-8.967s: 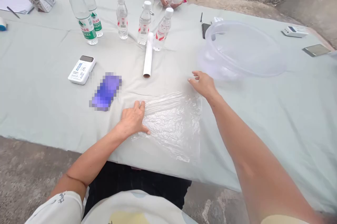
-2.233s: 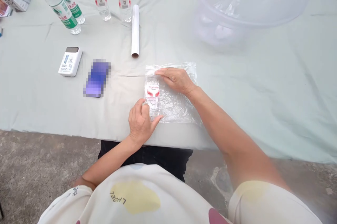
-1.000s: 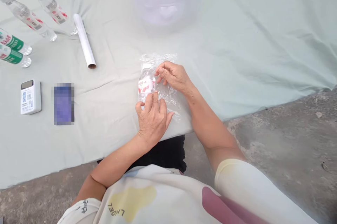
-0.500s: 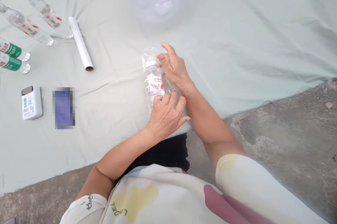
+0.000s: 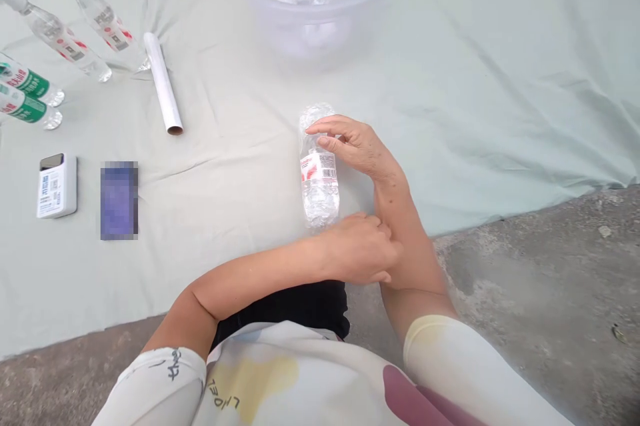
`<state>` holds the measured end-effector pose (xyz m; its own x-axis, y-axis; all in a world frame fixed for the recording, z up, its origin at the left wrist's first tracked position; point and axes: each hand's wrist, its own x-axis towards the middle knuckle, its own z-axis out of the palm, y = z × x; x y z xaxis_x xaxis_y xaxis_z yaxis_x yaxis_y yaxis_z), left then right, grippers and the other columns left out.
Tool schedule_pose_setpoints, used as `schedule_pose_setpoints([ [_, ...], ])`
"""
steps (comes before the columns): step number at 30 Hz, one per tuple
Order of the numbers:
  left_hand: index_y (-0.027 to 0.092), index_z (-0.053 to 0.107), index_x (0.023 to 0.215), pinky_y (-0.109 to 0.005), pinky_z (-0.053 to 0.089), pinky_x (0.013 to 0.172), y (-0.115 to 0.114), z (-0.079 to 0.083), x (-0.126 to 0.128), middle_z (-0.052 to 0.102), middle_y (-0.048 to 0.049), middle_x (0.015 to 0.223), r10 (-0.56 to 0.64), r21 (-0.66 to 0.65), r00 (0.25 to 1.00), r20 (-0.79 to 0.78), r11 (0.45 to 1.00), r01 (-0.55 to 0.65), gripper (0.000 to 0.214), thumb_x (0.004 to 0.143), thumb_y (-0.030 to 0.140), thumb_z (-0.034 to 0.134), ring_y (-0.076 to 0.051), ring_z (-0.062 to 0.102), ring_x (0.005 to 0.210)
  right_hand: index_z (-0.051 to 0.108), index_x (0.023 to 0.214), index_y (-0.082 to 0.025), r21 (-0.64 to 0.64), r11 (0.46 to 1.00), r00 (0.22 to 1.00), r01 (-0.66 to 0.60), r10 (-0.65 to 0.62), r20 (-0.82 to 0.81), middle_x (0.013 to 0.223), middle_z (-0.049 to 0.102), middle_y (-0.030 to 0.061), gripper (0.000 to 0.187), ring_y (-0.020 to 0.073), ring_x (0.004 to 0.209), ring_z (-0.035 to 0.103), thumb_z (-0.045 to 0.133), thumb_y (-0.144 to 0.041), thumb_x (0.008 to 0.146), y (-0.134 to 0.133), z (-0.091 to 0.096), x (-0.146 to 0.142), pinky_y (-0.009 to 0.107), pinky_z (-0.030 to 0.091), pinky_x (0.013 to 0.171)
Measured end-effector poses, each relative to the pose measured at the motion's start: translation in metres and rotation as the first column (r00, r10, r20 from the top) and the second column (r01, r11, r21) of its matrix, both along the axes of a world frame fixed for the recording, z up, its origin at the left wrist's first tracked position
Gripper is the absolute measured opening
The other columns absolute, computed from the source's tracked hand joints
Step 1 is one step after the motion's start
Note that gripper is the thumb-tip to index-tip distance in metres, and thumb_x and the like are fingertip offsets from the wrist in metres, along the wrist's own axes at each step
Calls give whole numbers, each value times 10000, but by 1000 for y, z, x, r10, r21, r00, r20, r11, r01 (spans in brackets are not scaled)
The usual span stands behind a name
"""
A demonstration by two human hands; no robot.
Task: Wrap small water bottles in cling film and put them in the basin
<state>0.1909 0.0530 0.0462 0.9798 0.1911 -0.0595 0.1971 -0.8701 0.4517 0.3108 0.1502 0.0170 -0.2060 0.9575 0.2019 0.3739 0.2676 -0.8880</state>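
A plastic water bottle (image 5: 319, 176) with a red and white label lies near the table's front edge, wrapped in clear, wrinkled film. My right hand (image 5: 357, 146) reaches over its upper end from the right. The fingers are stretched with the thumb apart, and the fingertips are at the film by the bottle's neck. Below the bottle's lower end, my left hand (image 5: 357, 249) is closed, its fingers curled and its back turned up. It overlaps my right forearm; whether it touches it or holds anything is hidden.
Ahead stands a translucent plastic basin (image 5: 325, 13) with clear film and a dark object inside. A white roll (image 5: 164, 83) lies to the left, near several bottles (image 5: 70, 46). A white device (image 5: 57, 186) and a blurred purple object (image 5: 119, 201) lie front left on the cloth-covered table (image 5: 225, 166).
My left hand has left the bottle, moved right towards my right forearm and curled. The bottle has rolled, showing another side of its label. My right hand now reaches over the bottle's upper end.
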Motion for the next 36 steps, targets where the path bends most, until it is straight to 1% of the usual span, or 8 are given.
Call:
schedule_pose_setpoints([
  [3,211,627,808,-289,423,627,-10,7,-31,672,-25,786,38,-159,978,207,987,-5,302,973,458,572,-156,627,739,745,1036,-273,23,997,995,73,-74,70,1159,680,61,445,212,930,649,605,-662,870,3,-8,-5,356,552,781],
  [5,215,599,826,-286,426,634,-10,3,-52,650,-20,775,363,-155,884,294,931,-331,362,1020,482,451,-145,606,710,722,1036,-266,42,990,982,135,-139,127,1129,652,58,420,197,867,639,636,-636,858,6,-16,-7,352,554,773],
  [9,170,576,1018,-331,438,671,3,-23,-76,659,-85,924,798,43,506,328,522,-852,528,885,681,572,-213,617,814,652,1054,-247,47,970,950,237,-241,197,1165,636,57,399,179,782,619,662,-587,846,10,-27,-10,366,555,763],
  [11,150,564,1059,-349,431,661,6,-35,-76,655,-103,937,838,129,472,273,454,-881,727,738,798,647,-243,616,819,618,1116,-251,40,967,949,251,-254,189,1205,652,59,427,186,784,624,646,-584,851,11,-30,-10,377,555,773],
  [21,107,460,1301,-380,473,746,-7,-41,-63,628,-104,998,870,138,487,69,476,-869,869,694,606,831,-264,619,882,710,1015,-260,-305,909,958,284,-260,117,865,692,63,427,249,755,655,673,-627,800,6,-13,-14,413,555,672],
  [27,221,379,1393,-380,541,799,-8,-52,-78,538,-144,1281,844,-384,514,157,531,-755,641,840,243,703,-274,607,1103,579,668,-234,-404,911,878,84,-259,-402,606,499,-20,428,124,504,466,840,-567,599,5,-3,-13,271,356,419],
  [31,264,379,1409,-414,563,835,6,-46,-93,574,-129,1288,903,-915,426,51,213,-343,689,814,268,726,-258,674,1041,511,626,-239,-146,985,720,90,-165,-674,610,372,-41,506,93,471,359,794,-657,589,7,-2,-11,251,266,390],
  [36,210,566,1201,-399,554,824,31,-42,-123,678,-97,1089,849,-964,505,-158,-244,107,600,699,329,871,-207,725,822,570,709,-276,-79,995,720,66,-102,-686,696,498,-21,432,129,541,425,856,-564,562,0,7,-27,259,322,425],
])
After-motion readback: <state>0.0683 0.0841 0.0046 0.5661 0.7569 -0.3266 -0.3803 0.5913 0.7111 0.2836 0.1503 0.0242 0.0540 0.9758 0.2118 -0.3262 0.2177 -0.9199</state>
